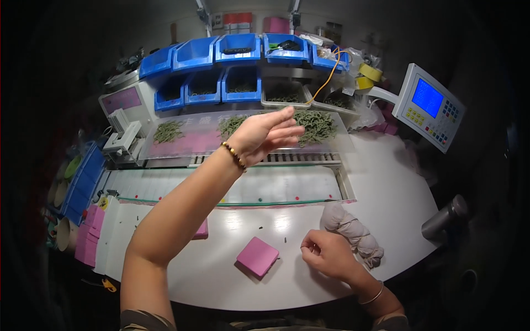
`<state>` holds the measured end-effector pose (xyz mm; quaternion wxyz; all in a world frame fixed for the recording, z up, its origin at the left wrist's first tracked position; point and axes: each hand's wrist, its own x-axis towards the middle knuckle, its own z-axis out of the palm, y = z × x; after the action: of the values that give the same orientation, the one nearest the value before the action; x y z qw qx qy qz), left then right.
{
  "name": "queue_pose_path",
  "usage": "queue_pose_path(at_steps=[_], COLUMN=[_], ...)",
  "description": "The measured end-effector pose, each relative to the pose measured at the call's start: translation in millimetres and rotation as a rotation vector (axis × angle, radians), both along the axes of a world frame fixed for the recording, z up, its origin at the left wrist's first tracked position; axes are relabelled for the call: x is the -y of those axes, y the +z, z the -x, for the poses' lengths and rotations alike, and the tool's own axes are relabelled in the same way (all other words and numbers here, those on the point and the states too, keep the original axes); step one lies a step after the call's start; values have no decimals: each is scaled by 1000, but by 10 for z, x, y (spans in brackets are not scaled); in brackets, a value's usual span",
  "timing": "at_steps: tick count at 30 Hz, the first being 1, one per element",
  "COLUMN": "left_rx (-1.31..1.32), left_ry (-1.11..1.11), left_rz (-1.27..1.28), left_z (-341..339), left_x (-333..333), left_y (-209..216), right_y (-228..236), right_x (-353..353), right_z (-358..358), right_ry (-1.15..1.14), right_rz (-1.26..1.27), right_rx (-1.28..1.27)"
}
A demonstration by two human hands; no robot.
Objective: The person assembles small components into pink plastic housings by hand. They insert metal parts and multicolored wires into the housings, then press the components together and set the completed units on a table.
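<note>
Head view: a person's left hand (266, 136), beaded bracelet at the wrist, is raised beside the largest pile of green dried strips (319, 127) at the right of a clear tray (201, 144). Its grip is wide, fingers extended; whether they touch the pile cannot be told. Two smaller heaps sit farther left on the tray. The right hand (331, 255) is by the table (221, 284), fingers curled into a narrow grip; whether it holds anything cannot be told.

Behind, blue bins (242, 98) stand in two rows, the lower ones with dark green matter, two upper ones with dark items. A clear-walled container (284, 105) beside the lower row also holds green matter.

Pale lettering runs across the tray; a control panel (432, 105) at right has a blue screen and labelled keys.

A pink box (258, 256) lies on the table near the right hand, a twisted pale cloth (353, 234) just beyond. The left forearm blocks part of a white strip (276, 185) and another pink box (202, 229).
</note>
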<state>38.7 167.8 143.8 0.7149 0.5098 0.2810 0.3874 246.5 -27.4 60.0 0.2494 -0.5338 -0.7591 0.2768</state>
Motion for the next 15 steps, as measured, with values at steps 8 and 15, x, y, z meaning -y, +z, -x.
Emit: queue_pose_path(at_steps=[8, 15], left_rx=[-360, -1058], left_ry=[-25, 333], left_rz=[-483, -922], left_z=[-271, 253], left_x=[1089, 2077], left_y=[-618, -1030], right_y=[-195, -299], right_x=[132, 46], right_z=[-154, -221], right_ry=[-41, -115], right_rz=[-236, -580], right_rx=[251, 305])
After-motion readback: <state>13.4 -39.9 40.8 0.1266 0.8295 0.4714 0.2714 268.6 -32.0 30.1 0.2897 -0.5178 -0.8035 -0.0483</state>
